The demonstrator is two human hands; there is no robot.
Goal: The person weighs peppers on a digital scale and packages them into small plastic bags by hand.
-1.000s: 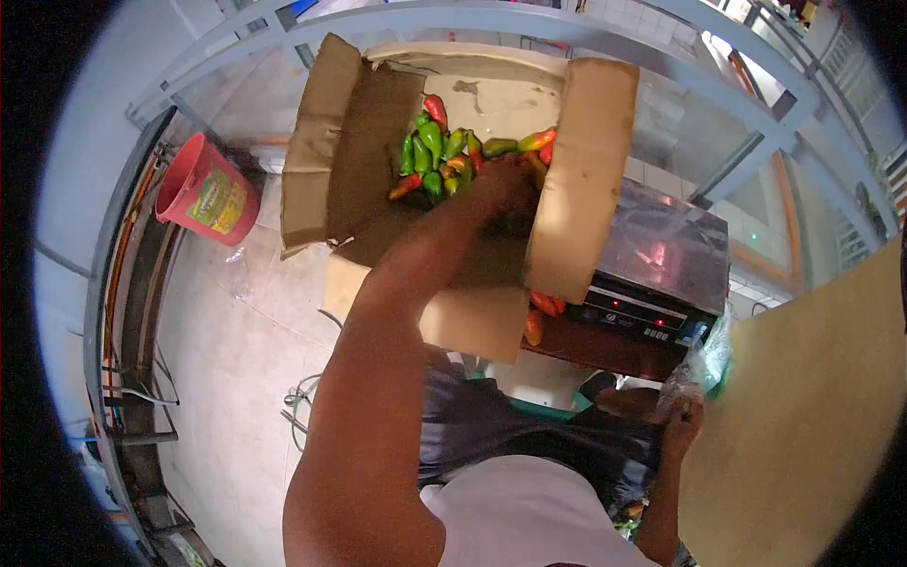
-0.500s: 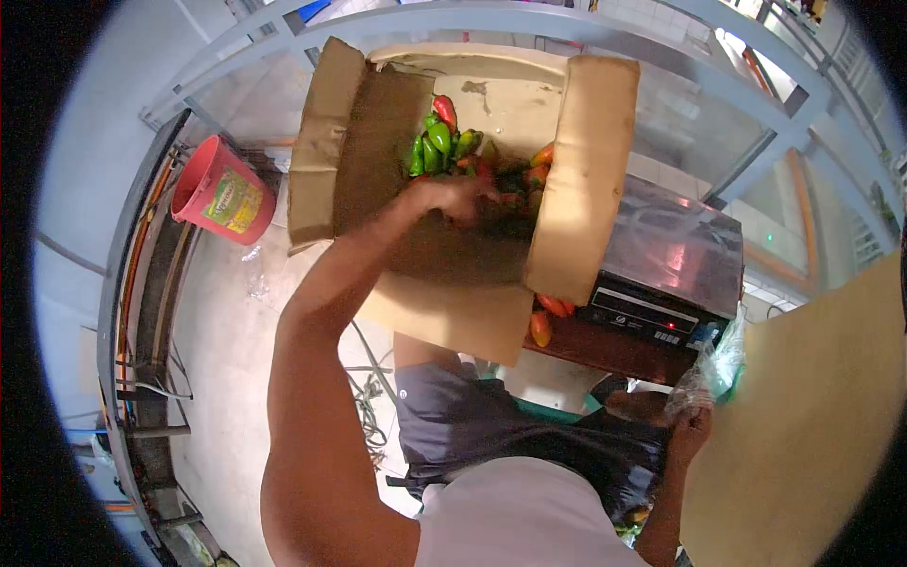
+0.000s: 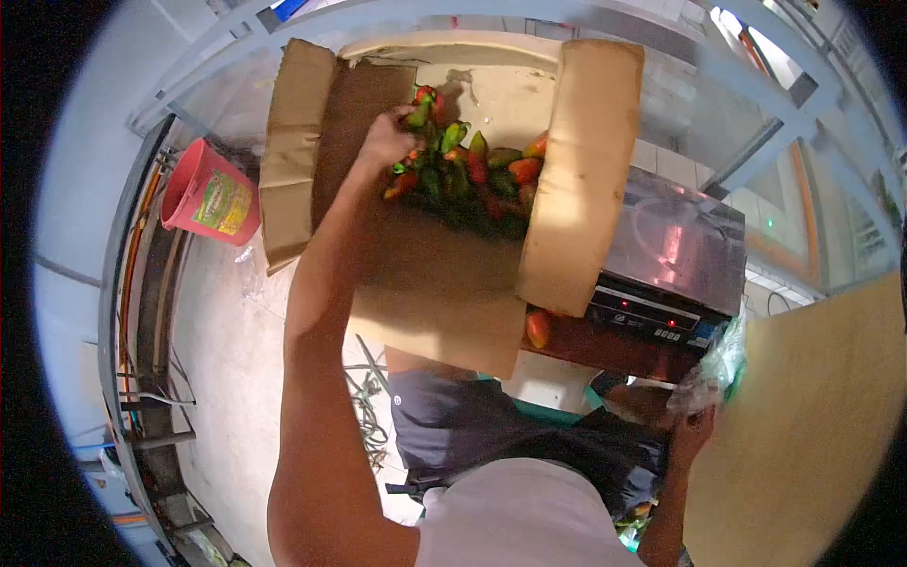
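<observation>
An open cardboard box [image 3: 435,326] stands before me with red and green peppers [image 3: 458,180] heaped inside. Over the left part of the heap, my left hand [image 3: 389,142] has its fingers closed on a green pepper [image 3: 419,115]; its fingertips are partly hidden. Low on the right, my right hand [image 3: 694,433] grips a clear plastic bag [image 3: 710,373]. What the bag holds cannot be made out. A reddish-orange pepper [image 3: 538,328] lies outside the box, beneath its right flap.
Right of the box sits a dark scale-like machine [image 3: 671,250] with red lights. A pink bucket [image 3: 210,194] stands on the left. Coiled cable [image 3: 370,416] lies on the floor, and a tan panel [image 3: 803,425] rises at the right.
My left hand has moved left and away from me, from the middle of the heap to its left side, closing on a green pepper. My right hand stays on the bag.
</observation>
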